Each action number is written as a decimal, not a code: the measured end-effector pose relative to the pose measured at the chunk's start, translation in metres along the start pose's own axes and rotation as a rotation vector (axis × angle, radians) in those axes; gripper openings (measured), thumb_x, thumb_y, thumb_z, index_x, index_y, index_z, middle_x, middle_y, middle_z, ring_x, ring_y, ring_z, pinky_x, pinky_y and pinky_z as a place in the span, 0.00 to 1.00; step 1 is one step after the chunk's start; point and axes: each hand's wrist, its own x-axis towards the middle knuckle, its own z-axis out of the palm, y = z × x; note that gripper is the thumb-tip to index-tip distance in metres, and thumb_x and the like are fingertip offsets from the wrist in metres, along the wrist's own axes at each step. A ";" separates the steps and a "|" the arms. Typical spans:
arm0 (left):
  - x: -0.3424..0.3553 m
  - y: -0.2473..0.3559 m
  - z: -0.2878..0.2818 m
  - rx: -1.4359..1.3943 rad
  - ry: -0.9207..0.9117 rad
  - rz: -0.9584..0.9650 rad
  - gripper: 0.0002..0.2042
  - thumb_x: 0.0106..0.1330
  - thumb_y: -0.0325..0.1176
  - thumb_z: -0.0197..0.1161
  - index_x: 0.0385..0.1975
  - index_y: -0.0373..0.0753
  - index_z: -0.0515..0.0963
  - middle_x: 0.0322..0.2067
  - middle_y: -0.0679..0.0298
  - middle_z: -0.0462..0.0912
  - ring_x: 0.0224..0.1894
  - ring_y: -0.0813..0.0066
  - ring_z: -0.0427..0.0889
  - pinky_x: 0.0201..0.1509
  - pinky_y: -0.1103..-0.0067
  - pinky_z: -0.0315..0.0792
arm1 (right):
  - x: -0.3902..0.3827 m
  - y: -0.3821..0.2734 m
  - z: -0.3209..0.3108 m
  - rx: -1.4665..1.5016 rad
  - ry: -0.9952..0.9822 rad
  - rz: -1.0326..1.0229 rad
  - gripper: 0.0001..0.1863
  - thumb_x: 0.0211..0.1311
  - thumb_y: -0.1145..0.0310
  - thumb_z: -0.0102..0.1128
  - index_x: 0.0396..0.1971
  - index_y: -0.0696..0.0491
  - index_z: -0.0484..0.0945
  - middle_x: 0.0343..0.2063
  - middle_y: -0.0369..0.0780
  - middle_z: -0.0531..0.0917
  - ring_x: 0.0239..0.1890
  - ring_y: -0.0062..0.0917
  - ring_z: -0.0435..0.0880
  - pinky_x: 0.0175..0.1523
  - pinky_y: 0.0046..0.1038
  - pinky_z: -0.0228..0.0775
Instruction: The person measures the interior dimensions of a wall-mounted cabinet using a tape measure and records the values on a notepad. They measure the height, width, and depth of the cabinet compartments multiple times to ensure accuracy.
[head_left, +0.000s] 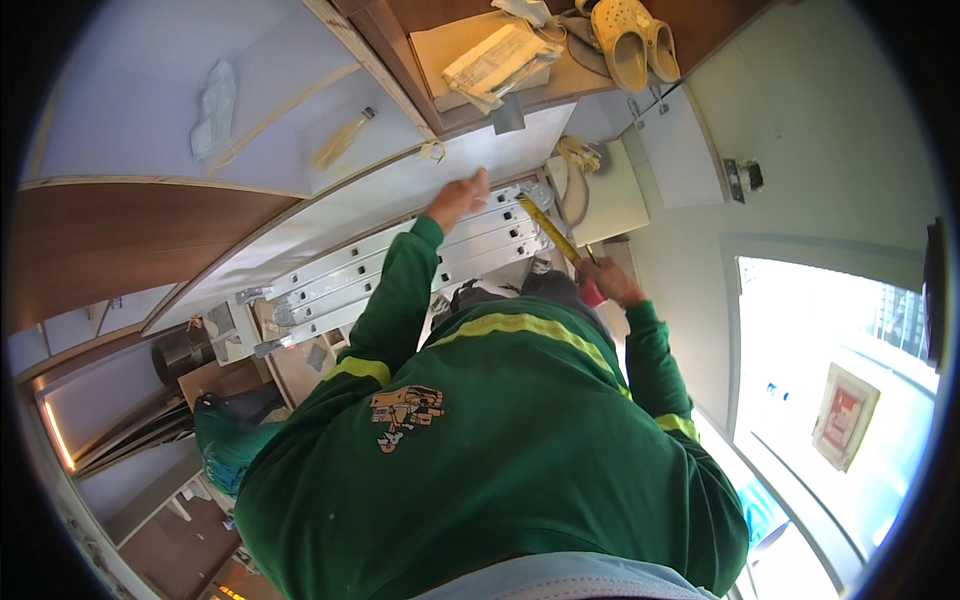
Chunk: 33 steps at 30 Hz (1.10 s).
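Note:
My right hand (609, 281) is closed around a tape measure (592, 294) with a reddish case. From it a yellow tape blade (547, 226) runs out, up and to the left, its end over the aluminium ladder (465, 243). A thin stick-like thing rises beside my right fingers; I cannot make out its kind. My left hand (460, 200) reaches forward with nothing visible in it, a finger stretched out towards the pale panel (390, 186) under the shelves. Both my arms are in green sleeves with yellow bands.
Yellow clogs (628, 45) and a wrapped packet (503, 60) lie on the upper shelf. A brush (343, 137) lies in a pale compartment. At right are a bright window (800, 330) and an open wall socket box (743, 180). A person in green (232, 435) is at lower left.

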 end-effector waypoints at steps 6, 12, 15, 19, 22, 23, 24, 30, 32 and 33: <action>0.027 0.047 0.050 -0.288 -0.155 -0.169 0.55 0.66 0.79 0.52 0.76 0.32 0.56 0.66 0.48 0.73 0.68 0.56 0.73 0.73 0.59 0.66 | 0.006 -0.040 -0.026 0.137 0.220 0.043 0.27 0.76 0.46 0.57 0.32 0.58 0.85 0.26 0.34 0.84 0.28 0.19 0.78 0.38 0.31 0.73; 0.002 0.008 0.162 -0.870 -0.300 -0.161 0.39 0.74 0.71 0.48 0.69 0.42 0.69 0.58 0.62 0.80 0.62 0.65 0.77 0.65 0.58 0.72 | 0.084 -0.091 -0.012 -0.626 0.279 -0.379 0.18 0.78 0.56 0.51 0.48 0.53 0.85 0.33 0.52 0.88 0.38 0.53 0.87 0.47 0.47 0.78; -0.005 0.009 0.149 -0.990 -0.242 -0.125 0.37 0.75 0.69 0.47 0.68 0.42 0.71 0.57 0.60 0.80 0.55 0.65 0.82 0.59 0.61 0.79 | 0.100 -0.108 -0.015 -0.335 0.047 -0.293 0.18 0.80 0.57 0.48 0.53 0.51 0.82 0.33 0.54 0.87 0.36 0.52 0.87 0.44 0.47 0.80; -0.002 0.013 0.132 -0.902 -0.075 0.010 0.29 0.76 0.60 0.58 0.64 0.43 0.75 0.53 0.61 0.80 0.46 0.67 0.85 0.51 0.71 0.82 | 0.146 -0.144 -0.054 -0.832 -0.206 -0.667 0.17 0.81 0.59 0.45 0.58 0.49 0.77 0.31 0.52 0.86 0.32 0.46 0.88 0.36 0.46 0.81; 0.007 0.045 0.114 -0.804 0.068 0.017 0.29 0.76 0.51 0.64 0.68 0.38 0.72 0.50 0.61 0.80 0.43 0.66 0.86 0.48 0.71 0.83 | 0.225 -0.182 -0.109 -0.747 0.043 -1.011 0.17 0.80 0.62 0.47 0.56 0.55 0.77 0.28 0.45 0.86 0.24 0.35 0.85 0.34 0.37 0.80; 0.013 0.048 0.107 -0.840 0.079 0.057 0.28 0.76 0.50 0.65 0.68 0.38 0.73 0.51 0.60 0.80 0.43 0.67 0.86 0.48 0.72 0.82 | 0.252 -0.202 -0.129 -0.697 0.163 -1.101 0.17 0.80 0.62 0.48 0.53 0.58 0.79 0.27 0.43 0.85 0.20 0.30 0.84 0.34 0.33 0.80; 0.021 0.045 0.098 -0.889 0.115 0.104 0.28 0.75 0.50 0.65 0.67 0.38 0.73 0.53 0.60 0.79 0.43 0.68 0.86 0.48 0.73 0.82 | 0.226 -0.286 -0.131 -0.209 -0.005 -0.290 0.23 0.81 0.51 0.51 0.42 0.58 0.82 0.22 0.40 0.82 0.19 0.23 0.78 0.28 0.26 0.72; 0.073 0.149 0.068 0.176 0.467 0.395 0.37 0.64 0.53 0.73 0.68 0.36 0.73 0.60 0.51 0.76 0.47 0.60 0.88 0.51 0.68 0.82 | 0.353 -0.295 -0.142 0.223 0.065 -0.670 0.14 0.69 0.62 0.67 0.43 0.59 0.85 0.30 0.37 0.86 0.28 0.18 0.85 0.36 0.21 0.79; 0.114 0.162 0.052 0.645 0.608 0.444 0.43 0.60 0.54 0.74 0.73 0.38 0.68 0.67 0.45 0.72 0.53 0.52 0.87 0.56 0.65 0.81 | 0.372 -0.294 -0.134 0.190 0.053 -0.688 0.12 0.67 0.65 0.67 0.41 0.58 0.85 0.30 0.37 0.87 0.28 0.17 0.85 0.36 0.21 0.79; 0.134 0.167 0.047 0.776 0.642 0.391 0.45 0.58 0.54 0.74 0.74 0.39 0.65 0.70 0.43 0.68 0.55 0.49 0.86 0.57 0.63 0.80 | 0.379 -0.295 -0.129 0.153 0.043 -0.684 0.10 0.66 0.66 0.67 0.40 0.58 0.85 0.29 0.36 0.87 0.27 0.17 0.85 0.35 0.21 0.78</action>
